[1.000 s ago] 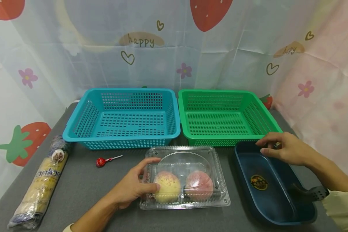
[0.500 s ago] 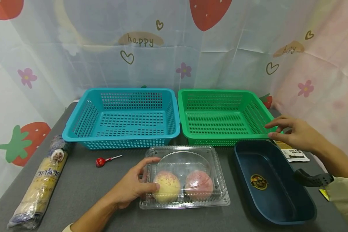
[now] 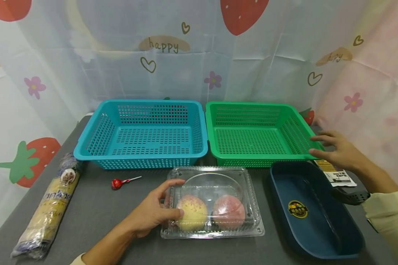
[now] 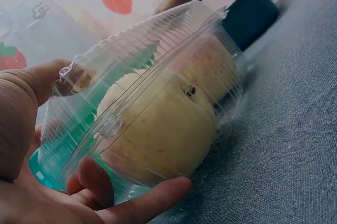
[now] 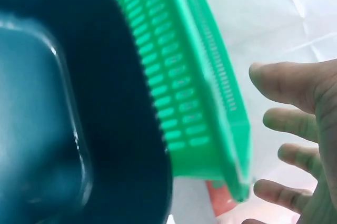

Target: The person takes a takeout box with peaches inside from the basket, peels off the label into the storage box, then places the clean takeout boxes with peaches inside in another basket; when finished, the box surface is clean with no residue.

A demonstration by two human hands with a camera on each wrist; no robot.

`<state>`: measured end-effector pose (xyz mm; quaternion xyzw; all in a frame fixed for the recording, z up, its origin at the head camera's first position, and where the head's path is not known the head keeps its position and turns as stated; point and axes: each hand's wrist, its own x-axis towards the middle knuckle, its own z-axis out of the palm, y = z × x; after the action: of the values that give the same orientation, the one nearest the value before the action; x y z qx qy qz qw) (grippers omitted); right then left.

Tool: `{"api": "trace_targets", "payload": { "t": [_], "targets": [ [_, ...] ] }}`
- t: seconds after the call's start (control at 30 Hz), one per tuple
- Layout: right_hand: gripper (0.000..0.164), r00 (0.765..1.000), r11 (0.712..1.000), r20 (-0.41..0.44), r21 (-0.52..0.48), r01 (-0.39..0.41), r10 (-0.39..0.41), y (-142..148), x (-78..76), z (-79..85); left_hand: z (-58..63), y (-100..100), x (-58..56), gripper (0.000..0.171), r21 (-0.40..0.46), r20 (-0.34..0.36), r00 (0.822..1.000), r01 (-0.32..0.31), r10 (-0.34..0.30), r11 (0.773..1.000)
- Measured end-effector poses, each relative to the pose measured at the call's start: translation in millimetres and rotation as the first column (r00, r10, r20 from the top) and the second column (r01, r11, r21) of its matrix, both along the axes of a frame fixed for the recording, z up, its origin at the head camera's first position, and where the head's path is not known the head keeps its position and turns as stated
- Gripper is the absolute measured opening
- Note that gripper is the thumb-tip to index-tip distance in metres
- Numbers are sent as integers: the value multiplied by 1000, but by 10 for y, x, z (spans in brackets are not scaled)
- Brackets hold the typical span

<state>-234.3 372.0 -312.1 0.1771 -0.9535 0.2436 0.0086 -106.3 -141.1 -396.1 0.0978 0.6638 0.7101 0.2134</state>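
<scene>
A clear plastic clamshell box (image 3: pixel 212 180) lies on the grey table with two round, apple-like fruits inside, one yellowish (image 3: pixel 192 213) and one pink (image 3: pixel 229 212). Gripping its left side is my left hand (image 3: pixel 152 209), thumb in front and fingers behind; the left wrist view shows the fingers (image 4: pixel 158 200) against the plastic. My right hand (image 3: pixel 339 152) hovers by the right front corner of the green basket (image 3: pixel 268 160). Its fingers are spread and hold nothing; the right wrist view shows them (image 5: pixel 287 84) apart from the basket rim.
A blue basket (image 3: pixel 149 160) stands at the back left. The dark blue tray (image 3: pixel 313 206) lies at the right, with a printed packet (image 3: pixel 339 177) beyond it. A red lollipop (image 3: pixel 117 183) and a long wrapped yellow package (image 3: pixel 51 209) lie to the left.
My right hand has moved from the dark tray's back edge up and right to the green basket's corner, uncovering the printed packet. The left hand keeps its grip on the box.
</scene>
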Motion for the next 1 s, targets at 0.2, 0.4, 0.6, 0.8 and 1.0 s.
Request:
{"api": "trace_targets", "payload": {
  "t": [0.2, 0.4, 0.6, 0.8, 1.0],
  "targets": [
    [66, 997, 995, 77, 99, -7, -1, 62, -94, -84, -8, 19, -14, 77, 31, 4, 1000, 7, -7, 1000],
    [72, 987, 996, 159, 94, 1, -16, 128, -104, -158, -26, 32, -29, 77, 64, -8, 1000, 9, -9, 998],
    [74, 985, 995, 172, 101, -2, -15, 137, -104, -169, 6, 29, -15, 78, 140, 1, 1000, -1, 1, 990],
    [76, 984, 988, 178, 154, -11, -17, 96, -136, -123, 105, 21, 33, 76, 186, 8, 1000, -3, 2, 982],
    [76, 983, 988, 184, 152, -9, -19, 77, -130, -107, 335, 29, 73, 74, 214, 2, 1000, 1, -1, 977]
  ]
}}
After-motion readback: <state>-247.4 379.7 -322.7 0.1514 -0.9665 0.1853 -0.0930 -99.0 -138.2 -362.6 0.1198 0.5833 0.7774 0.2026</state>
